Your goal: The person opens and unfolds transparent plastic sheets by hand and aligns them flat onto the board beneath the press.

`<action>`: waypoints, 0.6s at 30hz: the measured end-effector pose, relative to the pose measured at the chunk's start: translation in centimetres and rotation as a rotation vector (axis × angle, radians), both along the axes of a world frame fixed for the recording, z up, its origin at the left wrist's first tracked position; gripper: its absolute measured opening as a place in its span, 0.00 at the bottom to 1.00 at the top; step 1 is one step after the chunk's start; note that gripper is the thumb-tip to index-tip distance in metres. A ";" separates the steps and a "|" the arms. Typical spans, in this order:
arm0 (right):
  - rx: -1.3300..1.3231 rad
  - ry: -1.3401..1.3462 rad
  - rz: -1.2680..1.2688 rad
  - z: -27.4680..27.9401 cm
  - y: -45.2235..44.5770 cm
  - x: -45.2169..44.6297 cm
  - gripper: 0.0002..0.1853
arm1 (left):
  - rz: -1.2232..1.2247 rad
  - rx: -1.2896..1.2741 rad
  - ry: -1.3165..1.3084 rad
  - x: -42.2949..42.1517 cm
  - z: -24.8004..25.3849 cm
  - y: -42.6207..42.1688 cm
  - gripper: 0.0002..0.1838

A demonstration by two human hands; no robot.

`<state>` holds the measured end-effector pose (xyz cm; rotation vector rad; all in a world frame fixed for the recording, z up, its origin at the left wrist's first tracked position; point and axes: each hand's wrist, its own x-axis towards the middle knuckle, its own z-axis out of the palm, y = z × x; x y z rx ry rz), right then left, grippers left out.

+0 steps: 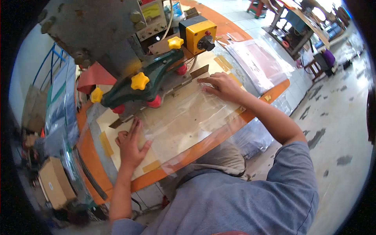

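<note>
A clear plastic sheet [184, 125] lies over a cream board taped to the orange-edged table [188, 150]. My left hand [132, 145] rests at the sheet's left side, fingers apart, its fingertips near the metal bar [116, 123] of the machine. At the sheet's upper right corner is my right hand [222, 85], with thumb and forefinger apart over the plastic and nothing gripped between them. Above the bar stands the dark green press head [156, 80] with yellow star knobs [140, 81] and red feet [154, 102].
A yellow and black control box [199, 35] with a dial stands behind the bar. Stacked clear plastic bags [260, 64] lie at the table's right. A cardboard box [56, 183] is at the lower left, and a workbench [299, 29] stands far right.
</note>
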<state>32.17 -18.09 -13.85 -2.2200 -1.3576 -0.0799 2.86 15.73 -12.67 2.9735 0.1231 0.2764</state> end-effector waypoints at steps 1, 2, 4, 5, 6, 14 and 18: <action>-0.020 -0.016 -0.034 -0.1 -0.1 -0.1 0.20 | 0.004 -0.007 0.021 0.0 0.3 -0.2 0.45; -0.031 -0.001 0.000 -0.3 -0.2 -0.2 0.20 | 0.006 -0.013 0.040 0.0 0.3 -0.3 0.45; 0.057 -0.049 -0.039 -0.6 -0.1 -0.2 0.20 | 0.050 -0.020 0.046 0.2 0.2 -0.6 0.45; 0.075 -0.051 -0.052 -0.5 0.0 -0.3 0.20 | 0.050 -0.023 0.055 0.3 0.5 -0.7 0.45; 0.076 -0.044 -0.028 -0.3 0.1 -0.3 0.20 | 0.047 -0.029 0.064 0.5 0.7 -0.8 0.45; 0.008 -0.029 -0.079 0.4 0.1 -0.5 0.22 | 0.077 -0.051 0.065 0.5 0.3 -0.6 0.45; -0.013 0.000 -0.076 0.2 0.1 -0.5 0.24 | 0.093 0.019 0.083 0.5 0.0 -0.7 0.45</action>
